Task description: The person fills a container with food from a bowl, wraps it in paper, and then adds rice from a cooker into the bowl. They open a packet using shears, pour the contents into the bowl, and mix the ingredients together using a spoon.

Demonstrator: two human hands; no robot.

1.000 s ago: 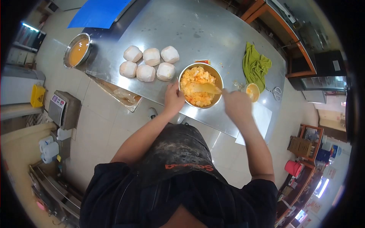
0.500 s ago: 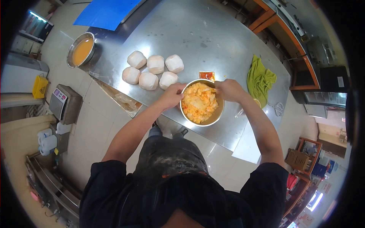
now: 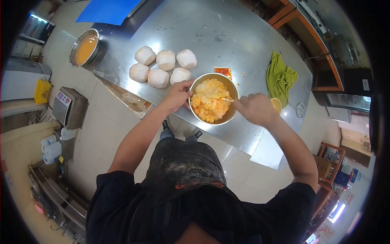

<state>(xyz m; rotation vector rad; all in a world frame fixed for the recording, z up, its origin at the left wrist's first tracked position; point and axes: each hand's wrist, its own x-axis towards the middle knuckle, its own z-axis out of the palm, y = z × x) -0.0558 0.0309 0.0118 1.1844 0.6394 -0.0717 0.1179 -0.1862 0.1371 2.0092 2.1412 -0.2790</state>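
Observation:
A round metal bowl (image 3: 232, 85) holds a crumbly orange and pale yellow mixture (image 3: 209, 99). My left hand (image 3: 177, 97) grips the bowl's left rim, thumb on the edge. In my right hand (image 3: 252, 107) is the end of a pale utensil (image 3: 223, 99), whose other end lies in the mixture. Several white round dough pieces (image 3: 165, 60) sit in two rows left of the bowl. Just behind the bowl is a small red-orange packet (image 3: 223, 72).
The steel table (image 3: 191, 20) bears a green cloth (image 3: 279, 77), scissors (image 3: 300, 110), a small yellowish cup (image 3: 276, 105) and a white sheet (image 3: 268, 150) on the right. A bowl of orange liquid (image 3: 86, 49) stands at the far left corner, near a blue board (image 3: 106, 11).
My right hand has moved right and down, off the bowl's rim, and the utensil now shows across the mixture. The bowl has shifted slightly up and left.

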